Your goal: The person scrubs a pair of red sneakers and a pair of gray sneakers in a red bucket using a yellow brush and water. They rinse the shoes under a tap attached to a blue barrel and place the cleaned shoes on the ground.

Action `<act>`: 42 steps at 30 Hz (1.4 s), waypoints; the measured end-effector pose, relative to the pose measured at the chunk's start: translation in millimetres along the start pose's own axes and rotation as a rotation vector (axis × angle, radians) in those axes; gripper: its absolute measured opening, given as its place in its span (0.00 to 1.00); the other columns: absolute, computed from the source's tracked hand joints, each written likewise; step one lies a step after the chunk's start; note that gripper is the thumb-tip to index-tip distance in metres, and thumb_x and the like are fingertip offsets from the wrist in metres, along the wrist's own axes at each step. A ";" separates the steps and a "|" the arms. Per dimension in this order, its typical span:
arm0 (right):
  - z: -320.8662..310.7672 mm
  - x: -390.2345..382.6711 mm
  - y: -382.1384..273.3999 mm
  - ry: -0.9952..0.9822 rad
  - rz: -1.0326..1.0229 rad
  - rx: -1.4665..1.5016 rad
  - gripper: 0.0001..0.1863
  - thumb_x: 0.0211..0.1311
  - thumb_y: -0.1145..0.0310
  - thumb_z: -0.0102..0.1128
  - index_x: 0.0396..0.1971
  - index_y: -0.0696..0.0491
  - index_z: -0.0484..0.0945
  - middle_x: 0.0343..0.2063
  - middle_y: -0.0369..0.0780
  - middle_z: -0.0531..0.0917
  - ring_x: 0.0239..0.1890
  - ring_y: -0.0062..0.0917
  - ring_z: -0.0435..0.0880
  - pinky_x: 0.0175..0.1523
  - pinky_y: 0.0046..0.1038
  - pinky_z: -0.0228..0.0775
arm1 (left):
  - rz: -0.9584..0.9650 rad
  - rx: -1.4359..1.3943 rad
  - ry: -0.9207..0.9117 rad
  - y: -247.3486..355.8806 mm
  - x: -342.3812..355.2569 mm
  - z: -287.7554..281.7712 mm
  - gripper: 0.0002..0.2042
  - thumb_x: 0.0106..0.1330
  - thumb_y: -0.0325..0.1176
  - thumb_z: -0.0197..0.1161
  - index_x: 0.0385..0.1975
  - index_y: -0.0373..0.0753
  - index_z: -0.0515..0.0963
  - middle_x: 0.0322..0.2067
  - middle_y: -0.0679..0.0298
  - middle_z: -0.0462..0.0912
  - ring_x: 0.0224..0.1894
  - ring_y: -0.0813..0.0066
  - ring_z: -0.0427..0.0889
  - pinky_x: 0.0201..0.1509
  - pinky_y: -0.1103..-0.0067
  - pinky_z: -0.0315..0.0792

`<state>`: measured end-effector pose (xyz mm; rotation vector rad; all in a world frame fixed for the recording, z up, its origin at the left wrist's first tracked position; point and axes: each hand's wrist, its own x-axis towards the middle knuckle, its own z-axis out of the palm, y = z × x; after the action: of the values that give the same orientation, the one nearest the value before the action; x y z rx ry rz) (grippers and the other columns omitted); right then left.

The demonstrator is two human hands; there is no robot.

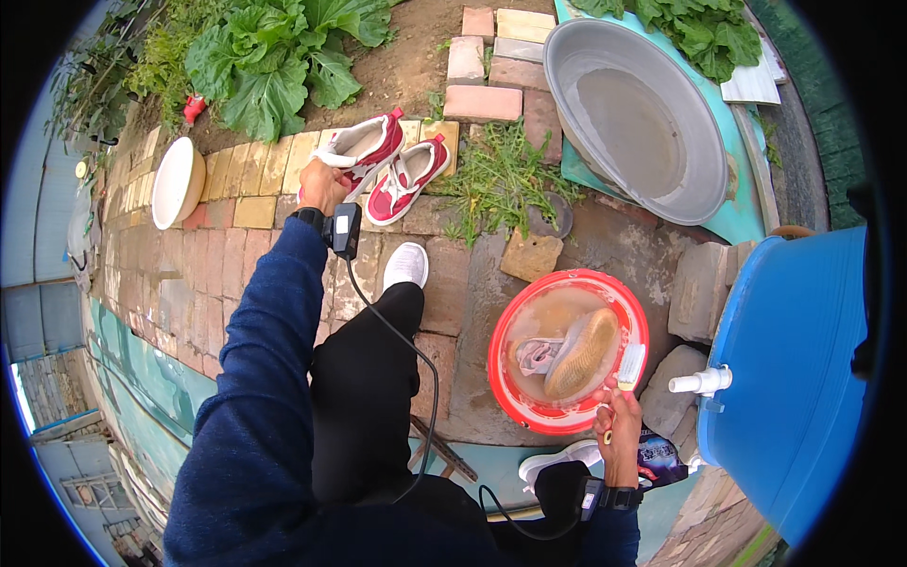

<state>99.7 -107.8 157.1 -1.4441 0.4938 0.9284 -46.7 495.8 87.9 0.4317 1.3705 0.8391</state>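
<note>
My left hand (pixel 323 183) grips a red-and-white sneaker (pixel 373 142) at the upper middle, beside its matching sneaker (pixel 404 189) on the bricks. At the lower right, my right hand (pixel 619 427) is closed on the handle of a brush with white bristles (pixel 631 367), held over the rim of a red plastic basin (pixel 510 397). In that basin, a shoe with a tan sole upward (pixel 584 352) and a pinkish-grey item (pixel 539 354) lie in murky water.
A large grey tub (pixel 699 123) stands at upper right. A blue barrel with a white spigot (pixel 784 369) and stacked stones (pixel 694 293) border the right. A white basin (pixel 175 180) sits left on the brick paving (pixel 227 274), below leafy plants (pixel 274 66). Weeds and loose bricks lie near the middle.
</note>
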 end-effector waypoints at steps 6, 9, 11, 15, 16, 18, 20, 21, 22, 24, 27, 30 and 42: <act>1.6 19.5 17.3 0.061 0.023 -0.069 0.13 0.72 0.67 0.55 0.51 0.55 0.76 0.30 0.36 0.84 0.13 0.11 0.64 0.17 0.17 0.54 | -0.202 -0.067 -0.106 1.0 -5.8 -50.9 0.14 0.78 0.45 0.42 0.44 0.42 0.70 0.20 0.72 0.63 0.17 0.83 0.56 0.30 0.77 0.59; -2.1 22.9 23.1 0.101 0.043 -0.088 0.13 0.72 0.68 0.55 0.52 0.55 0.75 0.30 0.36 0.84 0.13 0.11 0.64 0.17 0.17 0.54 | -0.275 -0.040 -0.195 -11.2 -25.9 -52.0 0.15 0.80 0.44 0.40 0.42 0.40 0.69 0.22 0.72 0.64 0.18 0.83 0.59 0.29 0.77 0.60; -6.3 23.0 25.8 0.134 0.051 -0.086 0.13 0.72 0.68 0.54 0.53 0.55 0.75 0.29 0.37 0.83 0.13 0.11 0.64 0.17 0.17 0.54 | -0.365 -0.013 -0.311 -25.7 -33.0 -37.2 0.16 0.80 0.45 0.40 0.43 0.40 0.69 0.18 0.74 0.62 0.19 0.83 0.58 0.31 0.77 0.60; -16.5 19.3 30.7 0.136 0.033 -0.067 0.14 0.73 0.69 0.52 0.54 0.55 0.74 0.29 0.37 0.83 0.13 0.12 0.64 0.17 0.17 0.54 | -0.463 0.162 -0.386 -68.2 -37.5 3.4 0.14 0.80 0.43 0.42 0.45 0.38 0.69 0.26 0.67 0.73 0.24 0.80 0.73 0.29 0.76 0.68; -19.1 17.6 32.2 0.141 0.038 -0.079 0.14 0.73 0.69 0.52 0.54 0.56 0.74 0.29 0.37 0.83 0.13 0.12 0.65 0.17 0.17 0.54 | -0.457 0.191 -0.417 -83.7 -38.6 14.0 0.14 0.80 0.43 0.41 0.46 0.38 0.69 0.29 0.65 0.75 0.26 0.78 0.76 0.29 0.75 0.68; -24.8 13.9 35.1 0.137 0.038 -0.079 0.14 0.73 0.69 0.51 0.54 0.56 0.74 0.29 0.37 0.83 0.13 0.12 0.65 0.17 0.17 0.55 | -0.461 0.196 -0.459 -111.7 -39.2 31.5 0.15 0.80 0.41 0.40 0.49 0.37 0.69 0.40 0.58 0.80 0.34 0.72 0.83 0.28 0.75 0.69; -30.3 10.8 38.4 0.157 0.034 -0.100 0.13 0.73 0.69 0.51 0.53 0.57 0.74 0.29 0.38 0.84 0.12 0.12 0.66 0.17 0.17 0.56 | -0.454 0.269 -0.508 -134.4 -38.1 43.6 0.15 0.80 0.39 0.38 0.54 0.36 0.66 0.44 0.53 0.81 0.40 0.69 0.86 0.29 0.75 0.71; -32.8 9.9 40.3 0.138 0.031 -0.102 0.13 0.73 0.69 0.51 0.53 0.57 0.75 0.29 0.38 0.84 0.12 0.12 0.66 0.17 0.17 0.57 | -0.444 0.293 -0.508 -143.9 -38.0 47.2 0.16 0.80 0.39 0.38 0.55 0.35 0.65 0.45 0.52 0.80 0.42 0.68 0.86 0.30 0.75 0.72; -35.3 9.4 42.4 0.134 0.027 -0.093 0.13 0.73 0.68 0.52 0.52 0.57 0.75 0.29 0.38 0.85 0.12 0.12 0.66 0.17 0.18 0.57 | -0.450 0.291 -0.521 -152.0 -38.6 48.9 0.15 0.80 0.38 0.37 0.55 0.35 0.65 0.45 0.52 0.80 0.42 0.68 0.86 0.30 0.75 0.73; -38.9 10.5 47.4 0.174 0.053 -0.093 0.13 0.73 0.68 0.52 0.52 0.56 0.75 0.29 0.39 0.85 0.12 0.12 0.66 0.17 0.18 0.57 | -0.473 0.274 -0.502 -166.2 -42.4 50.9 0.15 0.80 0.38 0.37 0.55 0.34 0.65 0.46 0.52 0.80 0.43 0.67 0.86 0.32 0.74 0.74; -42.3 15.4 56.2 0.201 0.078 -0.076 0.12 0.73 0.68 0.52 0.51 0.55 0.76 0.28 0.38 0.84 0.12 0.12 0.66 0.16 0.18 0.57 | -0.484 0.185 -0.498 -177.8 -49.5 54.4 0.15 0.80 0.36 0.36 0.55 0.34 0.65 0.45 0.53 0.80 0.41 0.66 0.87 0.33 0.73 0.76; -43.3 20.7 63.9 0.206 0.112 -0.045 0.12 0.73 0.67 0.52 0.51 0.53 0.75 0.27 0.37 0.83 0.13 0.12 0.66 0.17 0.17 0.57 | -0.490 0.135 -0.448 -194.4 -64.1 54.8 0.14 0.77 0.33 0.39 0.53 0.34 0.67 0.43 0.52 0.82 0.39 0.62 0.88 0.31 0.73 0.76; -60.4 29.5 84.1 0.184 0.097 -0.028 0.11 0.73 0.70 0.53 0.51 0.53 0.76 0.29 0.38 0.84 0.15 0.13 0.68 0.19 0.17 0.61 | -0.314 0.226 -0.376 -185.0 -37.1 27.9 0.14 0.78 0.33 0.39 0.55 0.33 0.66 0.47 0.52 0.81 0.46 0.61 0.85 0.42 0.72 0.80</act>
<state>65.7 -169.3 75.4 -1.5504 0.6942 0.8861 30.6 354.0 -13.6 0.5040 1.1445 0.3242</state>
